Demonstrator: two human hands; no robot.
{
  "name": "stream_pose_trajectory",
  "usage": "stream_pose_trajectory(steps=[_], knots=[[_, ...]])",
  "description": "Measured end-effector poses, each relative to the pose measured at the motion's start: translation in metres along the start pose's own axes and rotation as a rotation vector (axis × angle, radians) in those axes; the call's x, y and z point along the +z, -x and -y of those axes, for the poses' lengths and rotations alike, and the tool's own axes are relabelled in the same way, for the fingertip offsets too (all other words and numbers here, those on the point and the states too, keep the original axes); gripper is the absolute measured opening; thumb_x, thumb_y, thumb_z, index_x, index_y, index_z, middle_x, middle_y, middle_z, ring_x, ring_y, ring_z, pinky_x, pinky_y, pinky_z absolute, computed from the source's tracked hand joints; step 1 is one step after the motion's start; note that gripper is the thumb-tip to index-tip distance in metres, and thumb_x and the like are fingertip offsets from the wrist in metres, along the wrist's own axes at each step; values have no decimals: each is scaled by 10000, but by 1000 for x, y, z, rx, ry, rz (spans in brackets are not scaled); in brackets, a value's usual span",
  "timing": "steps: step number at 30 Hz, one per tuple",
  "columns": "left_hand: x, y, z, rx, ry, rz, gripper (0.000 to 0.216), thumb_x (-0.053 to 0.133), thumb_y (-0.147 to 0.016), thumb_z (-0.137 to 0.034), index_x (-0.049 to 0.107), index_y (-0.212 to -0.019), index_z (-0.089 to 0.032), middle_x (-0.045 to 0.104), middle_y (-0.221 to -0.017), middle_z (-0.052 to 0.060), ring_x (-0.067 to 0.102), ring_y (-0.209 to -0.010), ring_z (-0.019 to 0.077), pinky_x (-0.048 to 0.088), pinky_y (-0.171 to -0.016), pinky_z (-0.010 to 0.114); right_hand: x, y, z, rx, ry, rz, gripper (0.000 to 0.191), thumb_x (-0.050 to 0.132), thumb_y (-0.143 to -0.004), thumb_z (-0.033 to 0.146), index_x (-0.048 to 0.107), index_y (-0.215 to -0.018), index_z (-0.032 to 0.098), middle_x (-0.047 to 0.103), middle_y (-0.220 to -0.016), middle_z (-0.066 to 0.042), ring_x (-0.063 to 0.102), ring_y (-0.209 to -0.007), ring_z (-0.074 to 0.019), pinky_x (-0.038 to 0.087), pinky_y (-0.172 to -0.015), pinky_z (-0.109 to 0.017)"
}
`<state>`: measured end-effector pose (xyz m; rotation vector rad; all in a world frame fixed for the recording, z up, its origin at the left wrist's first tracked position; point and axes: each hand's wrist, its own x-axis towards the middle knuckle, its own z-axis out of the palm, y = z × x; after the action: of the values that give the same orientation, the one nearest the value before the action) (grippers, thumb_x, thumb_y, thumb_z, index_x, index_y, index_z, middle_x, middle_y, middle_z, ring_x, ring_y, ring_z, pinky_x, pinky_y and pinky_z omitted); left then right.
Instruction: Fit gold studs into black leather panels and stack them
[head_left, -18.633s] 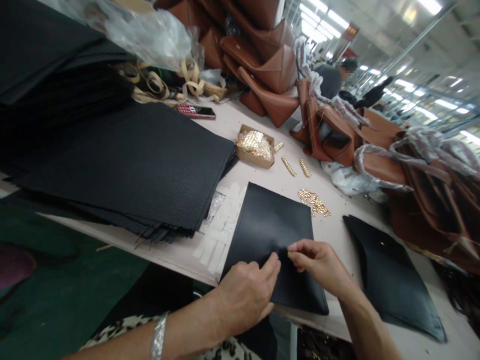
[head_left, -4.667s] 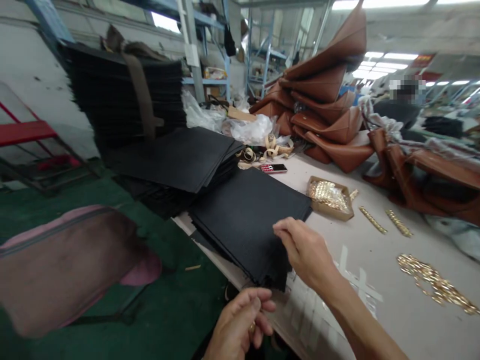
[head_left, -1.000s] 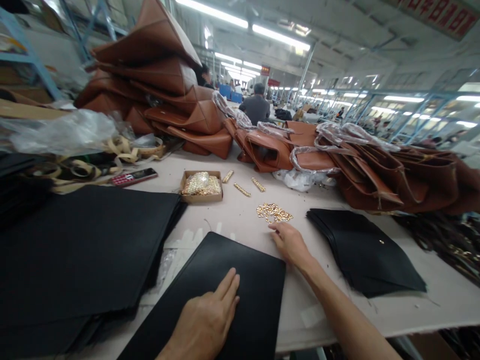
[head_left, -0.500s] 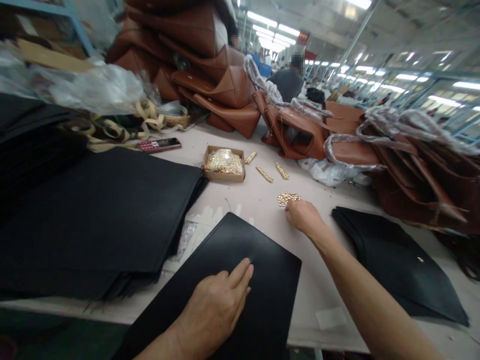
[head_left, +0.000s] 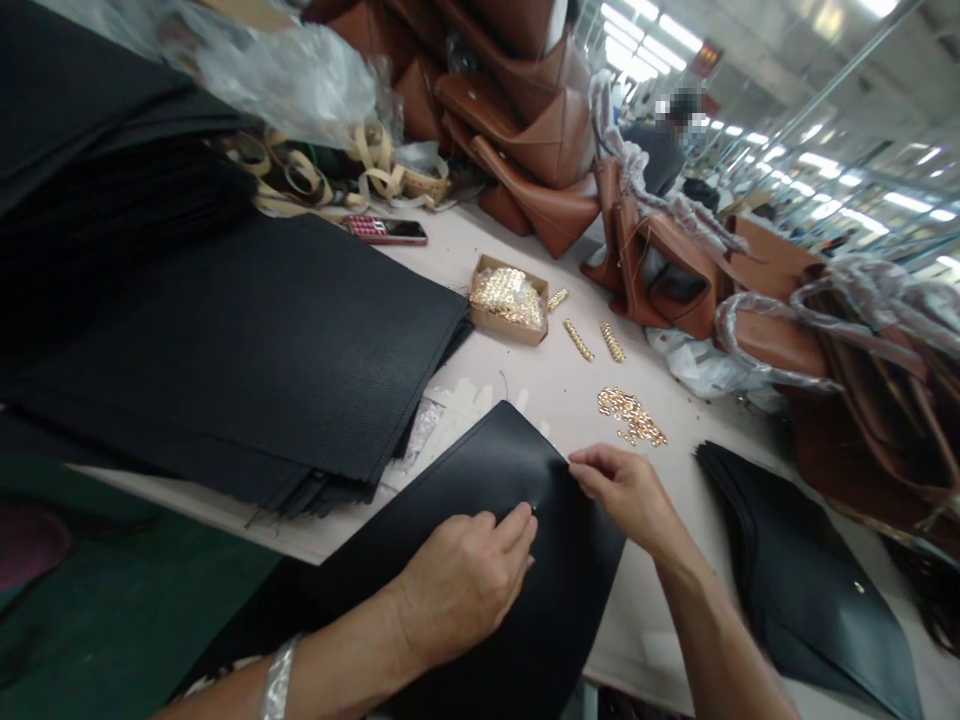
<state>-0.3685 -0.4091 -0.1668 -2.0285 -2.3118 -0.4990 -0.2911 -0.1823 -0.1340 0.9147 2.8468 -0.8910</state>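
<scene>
A black leather panel (head_left: 480, 470) lies slanted at the front of the table, partly over its edge. My left hand (head_left: 472, 570) rests on top of it, fingers extended together, their tips beside a tiny shiny spot. At the panel's upper right edge, my right hand (head_left: 619, 490) pinches the leather between thumb and fingers; whether a small metal piece is also in the pinch is hidden. Just beyond that hand lies a loose heap of small gold metal pieces (head_left: 631, 415).
Stacked black panels (head_left: 300, 330) fill the left. A cardboard box (head_left: 510, 325) holds gold pieces, with gold strips (head_left: 579, 340) beside it. A phone (head_left: 386, 231) and brown leather bags (head_left: 525, 130) are behind. More black panels (head_left: 802, 560) lie right. A person (head_left: 660, 150) is far back.
My right hand has moved from the gold heap to the black panel's edge, which it now pinches. The heap is spread wider. My left hand stays on the panel; the view has shifted.
</scene>
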Motion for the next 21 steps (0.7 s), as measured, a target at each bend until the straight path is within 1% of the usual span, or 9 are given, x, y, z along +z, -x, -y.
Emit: stream_pose_trajectory(steps=[2,4,7,11,14,21], knots=[[1,0,0,-1,6,-5,378,385,-994,-267,550,-1309,-139,627,-1317,66,635,-779,192,509,-584,351,16,19,6,11,-254,75,242,589,-864,374,713,-918,173,681,-690,-14,611,-631,-163,475,-595,-263],[1,1,0,1,6,-12,378,383,-994,-267,547,-1308,-133,625,-1308,79,630,-766,189,498,-574,346,26,31,13,19,-310,109,206,612,-849,360,713,-888,185,675,-692,-5,593,-627,-155,460,-588,-260],[1,2,0,-5,12,-22,373,378,-998,-265,543,-1303,-129,636,-1262,95,622,-746,186,480,-557,336,30,37,25,-7,-223,126,160,604,-850,312,725,-859,210,703,-747,0,614,-674,-159,454,-627,-264],[1,2,1,-8,43,-23,361,387,-996,-256,535,-1295,-119,662,-1123,83,617,-743,194,476,-549,339,26,33,37,-18,-102,147,158,587,-848,270,736,-816,230,727,-770,9,647,-724,-172,453,-673,-273],[1,2,1,-9,57,-27,355,394,-994,-253,531,-1291,-114,659,-1061,68,613,-737,196,477,-544,346,24,30,41,-2,-73,188,163,583,-842,266,734,-790,228,724,-744,11,646,-702,-171,442,-646,-271],[2,3,1,1,43,-47,344,420,-985,-245,550,-1273,-110,662,-1052,89,600,-716,184,459,-525,329,22,24,46,65,-52,240,145,608,-796,272,714,-727,203,671,-651,8,598,-626,-152,401,-562,-254]])
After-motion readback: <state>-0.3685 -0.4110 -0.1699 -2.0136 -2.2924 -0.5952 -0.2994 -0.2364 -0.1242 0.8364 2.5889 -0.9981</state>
